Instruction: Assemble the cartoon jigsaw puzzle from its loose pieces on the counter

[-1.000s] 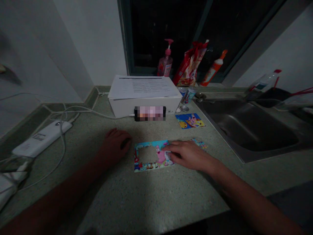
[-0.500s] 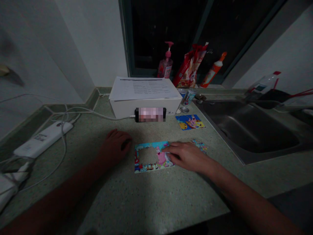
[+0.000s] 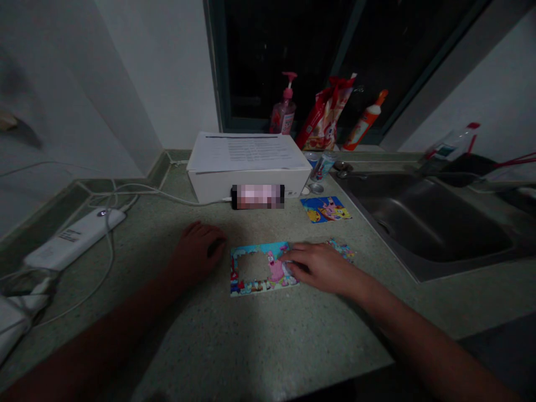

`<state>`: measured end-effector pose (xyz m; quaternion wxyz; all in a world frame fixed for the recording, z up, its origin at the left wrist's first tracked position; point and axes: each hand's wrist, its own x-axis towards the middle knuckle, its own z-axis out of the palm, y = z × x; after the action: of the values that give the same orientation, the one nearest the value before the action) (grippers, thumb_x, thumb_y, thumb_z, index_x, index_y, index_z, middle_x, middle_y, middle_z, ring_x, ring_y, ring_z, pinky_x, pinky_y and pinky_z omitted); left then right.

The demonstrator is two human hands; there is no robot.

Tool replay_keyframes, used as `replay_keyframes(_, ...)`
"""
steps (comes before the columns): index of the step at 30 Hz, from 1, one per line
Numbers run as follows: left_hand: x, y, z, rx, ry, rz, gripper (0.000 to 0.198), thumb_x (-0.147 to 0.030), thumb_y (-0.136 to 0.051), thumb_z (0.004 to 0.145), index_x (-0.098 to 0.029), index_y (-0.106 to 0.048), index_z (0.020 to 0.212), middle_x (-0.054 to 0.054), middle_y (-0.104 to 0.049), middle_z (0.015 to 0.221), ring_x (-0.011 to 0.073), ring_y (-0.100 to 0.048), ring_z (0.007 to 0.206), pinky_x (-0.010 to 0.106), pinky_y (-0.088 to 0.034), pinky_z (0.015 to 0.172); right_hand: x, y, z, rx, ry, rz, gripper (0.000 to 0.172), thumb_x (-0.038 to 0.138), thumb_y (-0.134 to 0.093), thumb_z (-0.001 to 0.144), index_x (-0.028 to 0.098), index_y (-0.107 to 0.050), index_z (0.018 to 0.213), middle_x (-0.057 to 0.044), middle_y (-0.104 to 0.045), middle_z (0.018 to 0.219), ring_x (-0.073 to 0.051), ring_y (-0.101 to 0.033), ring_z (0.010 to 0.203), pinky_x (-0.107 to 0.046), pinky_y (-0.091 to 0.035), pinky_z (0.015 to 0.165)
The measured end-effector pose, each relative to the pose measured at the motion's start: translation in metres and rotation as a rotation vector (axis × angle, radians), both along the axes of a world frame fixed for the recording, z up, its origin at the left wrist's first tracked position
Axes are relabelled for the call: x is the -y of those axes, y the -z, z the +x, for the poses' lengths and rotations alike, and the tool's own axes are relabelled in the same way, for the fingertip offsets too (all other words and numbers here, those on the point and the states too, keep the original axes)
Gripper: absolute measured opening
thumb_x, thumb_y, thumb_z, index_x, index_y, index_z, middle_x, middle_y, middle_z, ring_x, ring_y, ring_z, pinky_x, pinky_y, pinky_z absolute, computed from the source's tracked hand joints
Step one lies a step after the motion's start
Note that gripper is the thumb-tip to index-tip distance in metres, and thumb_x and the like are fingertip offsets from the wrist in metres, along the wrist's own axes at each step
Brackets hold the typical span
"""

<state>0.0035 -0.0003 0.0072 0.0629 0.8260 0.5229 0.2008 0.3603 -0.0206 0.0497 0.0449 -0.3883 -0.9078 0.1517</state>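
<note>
A partly assembled jigsaw puzzle (image 3: 255, 290) lies flat on the counter, its bright cartoon border surrounding a gap where the counter shows through. My right hand (image 3: 320, 265) reaches over its right side, the stretched index fingertip touching the puzzle by a pink starfish figure and the thumb apart below. Left of the puzzle, my left hand (image 3: 200, 248) rests on the counter, fingers curled toward the thumb in a loop; nothing shows in it. Loose puzzle pieces (image 3: 344, 248) lie in a small heap behind my right hand. A blue picture card (image 3: 326, 209) lies farther back.
A phone (image 3: 257, 197) with a blurred screen leans against a white box (image 3: 209, 181) topped with paper. A metal sink (image 3: 435, 218) is on the right. White cables and a power strip (image 3: 75, 237) are on the left. A can (image 3: 322, 167) stands beside the box.
</note>
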Motion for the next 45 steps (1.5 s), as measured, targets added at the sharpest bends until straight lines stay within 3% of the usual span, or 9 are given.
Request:
replay_keyframes(3, 0.0, 0.001, 0.0, 0.004, -0.001, 0.001, 0.022, -0.028, -0.054, 0.101, -0.025, -0.075, 0.108, 0.009, -0.082, 0.117, 0.0293, -0.074, 0.114, 0.06, -0.041, 0.126, -0.002, -0.002, 0.004, -0.028, 0.029, 0.003, 0.03, 0.026, -0.056, 0.109, 0.025, -0.079, 0.129, -0.006, -0.08, 0.108, -0.022, -0.077, 0.093, -0.034, -0.054, 0.081)
replay_keyframes(6, 0.0, 0.001, 0.001, 0.0, -0.005, -0.001, 0.024, -0.028, -0.053, 0.101, -0.025, -0.075, 0.109, 0.009, -0.082, 0.118, 0.0298, -0.074, 0.115, 0.061, -0.04, 0.127, -0.009, -0.007, 0.014, -0.053, 0.092, 0.009, 0.027, 0.029, -0.054, 0.11, 0.025, -0.081, 0.115, -0.006, -0.08, 0.105, -0.023, -0.076, 0.093, -0.035, -0.055, 0.082)
replay_keyframes(12, 0.0, 0.002, 0.0, 0.012, -0.011, 0.006, 0.024, -0.027, -0.053, 0.101, -0.026, -0.075, 0.108, 0.008, -0.083, 0.117, 0.0286, -0.074, 0.113, 0.061, -0.039, 0.128, -0.033, -0.014, 0.06, -0.028, 0.305, 0.056, 0.03, 0.034, -0.053, 0.105, 0.022, -0.08, 0.104, -0.009, -0.082, 0.097, -0.026, -0.076, 0.087, -0.037, -0.054, 0.079)
replay_keyframes(17, 0.0, 0.0, 0.0, 0.016, 0.005, -0.014, 0.023, -0.029, -0.053, 0.102, -0.026, -0.075, 0.109, 0.009, -0.083, 0.119, 0.0296, -0.074, 0.115, 0.064, -0.04, 0.127, -0.048, -0.019, 0.101, 0.078, 0.479, -0.07, 0.026, 0.034, -0.058, 0.1, 0.022, -0.081, 0.099, -0.009, -0.084, 0.097, -0.024, -0.075, 0.082, -0.033, -0.054, 0.076)
replay_keyframes(21, 0.0, -0.003, 0.0, 0.023, -0.002, -0.003, 0.021, -0.029, -0.054, 0.102, -0.03, -0.075, 0.107, 0.007, -0.083, 0.116, 0.0304, -0.075, 0.112, 0.063, -0.041, 0.127, -0.052, -0.014, 0.118, 0.162, 0.495, -0.149, 0.021, 0.03, -0.061, 0.095, 0.025, -0.08, 0.089, -0.006, -0.085, 0.094, -0.023, -0.075, 0.082, -0.033, -0.054, 0.077)
replay_keyframes(45, -0.003, -0.001, -0.002, 0.031, 0.003, -0.006, 0.023, -0.033, -0.053, 0.1, -0.031, -0.075, 0.105, 0.008, -0.083, 0.116, 0.0337, -0.075, 0.111, 0.065, -0.043, 0.125, -0.044, -0.014, 0.117, 0.215, 0.547, -0.191, 0.019, 0.021, -0.067, 0.093, 0.02, -0.085, 0.093, -0.01, -0.085, 0.094, -0.024, -0.077, 0.083, -0.035, -0.056, 0.076)
